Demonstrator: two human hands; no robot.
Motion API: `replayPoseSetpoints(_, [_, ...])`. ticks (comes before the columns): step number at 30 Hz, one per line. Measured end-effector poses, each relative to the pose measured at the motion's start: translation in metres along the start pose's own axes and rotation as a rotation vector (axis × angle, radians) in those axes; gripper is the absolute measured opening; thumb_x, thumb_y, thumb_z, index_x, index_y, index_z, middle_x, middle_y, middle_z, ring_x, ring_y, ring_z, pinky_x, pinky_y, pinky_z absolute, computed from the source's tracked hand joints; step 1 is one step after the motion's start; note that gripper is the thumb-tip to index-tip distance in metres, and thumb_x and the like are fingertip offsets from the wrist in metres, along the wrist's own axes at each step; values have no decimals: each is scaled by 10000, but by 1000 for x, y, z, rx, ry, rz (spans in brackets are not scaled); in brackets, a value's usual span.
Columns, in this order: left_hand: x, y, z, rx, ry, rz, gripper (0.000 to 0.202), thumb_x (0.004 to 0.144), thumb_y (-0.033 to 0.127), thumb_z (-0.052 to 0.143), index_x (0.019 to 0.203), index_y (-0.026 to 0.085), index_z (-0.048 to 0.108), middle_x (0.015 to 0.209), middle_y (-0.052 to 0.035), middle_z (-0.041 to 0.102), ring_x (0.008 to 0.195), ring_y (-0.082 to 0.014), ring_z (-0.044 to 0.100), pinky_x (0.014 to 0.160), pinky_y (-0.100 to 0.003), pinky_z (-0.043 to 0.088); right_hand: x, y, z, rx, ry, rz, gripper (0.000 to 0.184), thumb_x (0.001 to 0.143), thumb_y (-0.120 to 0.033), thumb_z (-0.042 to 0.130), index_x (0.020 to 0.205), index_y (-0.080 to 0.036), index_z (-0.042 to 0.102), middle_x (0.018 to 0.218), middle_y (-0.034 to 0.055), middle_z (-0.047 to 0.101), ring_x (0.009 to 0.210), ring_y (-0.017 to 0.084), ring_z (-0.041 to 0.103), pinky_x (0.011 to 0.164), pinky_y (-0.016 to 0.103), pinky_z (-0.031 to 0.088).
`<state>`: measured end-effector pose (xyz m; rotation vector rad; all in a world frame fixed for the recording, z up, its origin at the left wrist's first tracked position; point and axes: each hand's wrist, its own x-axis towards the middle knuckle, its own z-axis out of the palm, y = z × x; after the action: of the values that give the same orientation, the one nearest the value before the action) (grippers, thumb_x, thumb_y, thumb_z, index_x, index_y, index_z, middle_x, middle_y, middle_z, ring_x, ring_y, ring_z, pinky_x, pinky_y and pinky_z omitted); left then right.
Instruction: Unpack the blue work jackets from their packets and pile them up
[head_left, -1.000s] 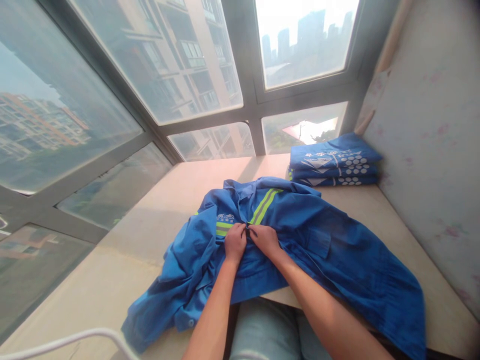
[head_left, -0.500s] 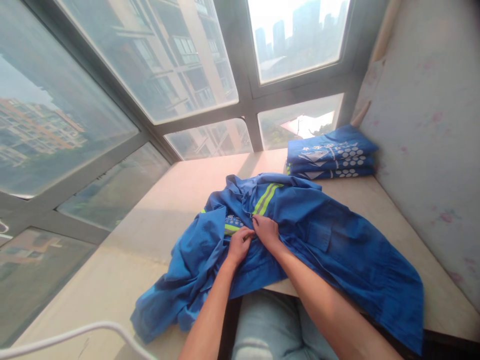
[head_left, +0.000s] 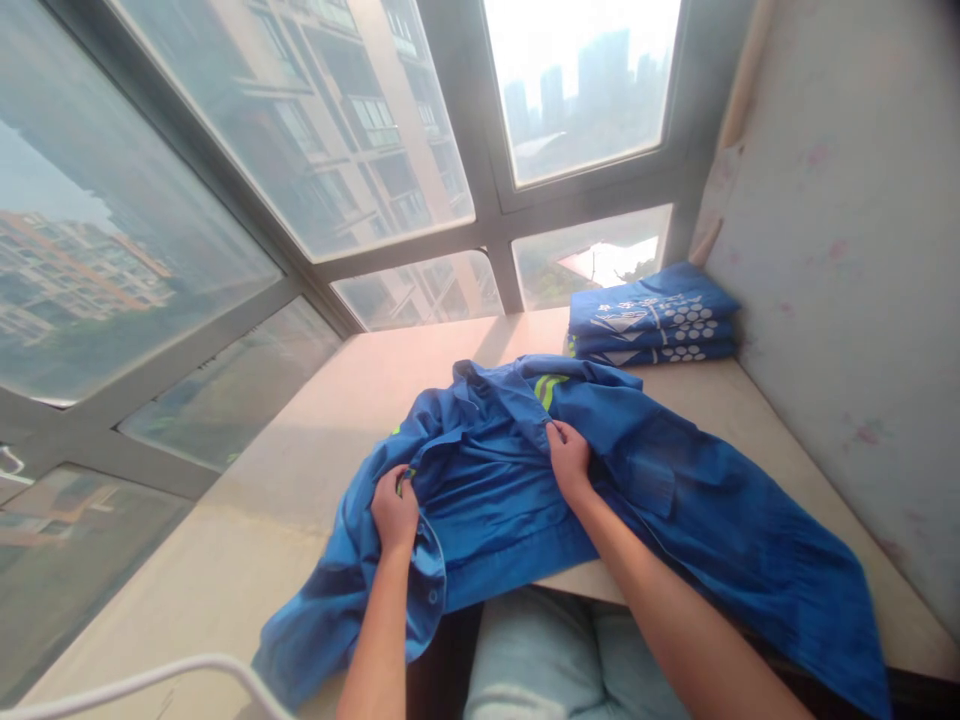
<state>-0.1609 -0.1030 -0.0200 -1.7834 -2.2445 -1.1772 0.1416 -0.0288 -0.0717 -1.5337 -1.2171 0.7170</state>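
The left hand [head_left: 394, 510] pinches one front edge of the blue jacket [head_left: 675, 500]. The right hand [head_left: 568, 458] pinches the other edge, so the front is held open. The jacket lies spread on the surface [head_left: 262, 500], with a part hanging over the near side. That part could drag it off. A pile of folded jackets [head_left: 649, 325] sits near the window [head_left: 300, 150].
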Motion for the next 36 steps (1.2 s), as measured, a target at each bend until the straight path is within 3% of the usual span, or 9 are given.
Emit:
replayPoseSetpoints(6, [7, -26, -16, 124, -61, -72, 257, 850, 209, 485, 1041, 185, 654, 1054, -115, 718, 1013, -280, 677, 932, -421, 530, 0, 15, -14, 230, 5, 27, 467, 906, -479, 459, 1030, -119, 729, 979, 132, 759, 871, 251, 701, 771, 315, 533])
replayPoseSetpoints(12, [-27, 19, 11, 271, -327, 150, 427, 853, 265, 593, 1268, 163, 601, 1255, -173, 672, 1152, -338, 633, 969, -485, 494, -19, 7, -8, -264, -281, -299, 338, 933, -300, 465, 1129, -203, 722, 1073, 88, 755, 966, 228, 705, 854, 299, 511])
replayPoseSetpoints(17, [-38, 44, 9, 205, -491, 197, 452, 849, 83, 466, 1228, 226, 668, 1213, -99, 716, 1117, -267, 671, 967, -404, 510, -21, 7, -13, -198, -304, -256, 320, 915, -289, 497, 1115, -204, 732, 1105, 84, 749, 1004, 223, 695, 884, 304, 508])
replayPoseSetpoints(19, [-22, 36, -9, 99, -414, 84, 405, 871, 134, 466, 1190, 239, 691, 1186, -69, 732, 1098, -245, 684, 951, -361, 524, -14, 5, -20, 8, -301, -141, 294, 862, -350, 562, 1000, -183, 760, 958, 80, 770, 905, 241, 703, 833, 330, 526])
replayPoseSetpoints(22, [15, 5, -55, -23, -66, -94, 345, 870, 294, 533, 1164, 214, 695, 1136, -65, 747, 1075, -238, 690, 959, -338, 525, 12, -8, -41, 315, -282, 49, 346, 781, -453, 632, 908, -158, 760, 800, 61, 754, 781, 237, 692, 740, 337, 544])
replayPoseSetpoints(26, [53, -42, -121, 163, 288, -312, 417, 870, 377, 516, 1205, 179, 666, 1138, -111, 736, 1051, -270, 689, 923, -378, 534, 76, -39, -99, 605, 17, 160, 392, 669, -427, 762, 946, -150, 738, 843, 38, 736, 773, 176, 668, 744, 295, 544])
replayPoseSetpoints(29, [57, -61, -145, 453, 81, -547, 455, 873, 452, 504, 1226, 211, 662, 1078, -154, 741, 977, -361, 699, 814, -473, 549, 118, -47, -151, 728, 209, 128, 411, 650, -340, 800, 1009, -159, 713, 787, 2, 690, 706, 119, 628, 713, 252, 536])
replayPoseSetpoints(32, [41, -69, -139, 520, -239, -576, 523, 905, 497, 420, 1250, 173, 642, 1075, -203, 730, 986, -404, 694, 811, -518, 541, 126, -27, -187, 612, 126, 39, 527, 686, -342, 781, 1182, -202, 672, 875, 17, 705, 785, 152, 659, 778, 306, 546])
replayPoseSetpoints(36, [5, -65, -105, 379, -445, -433, 540, 950, 451, 313, 1232, 121, 634, 1209, -186, 698, 1162, -323, 651, 986, -425, 503, 89, 23, -178, 59, -68, -30, 441, 714, -370, 718, 1130, -224, 701, 1164, 85, 703, 1125, 292, 627, 1002, 476, 480])
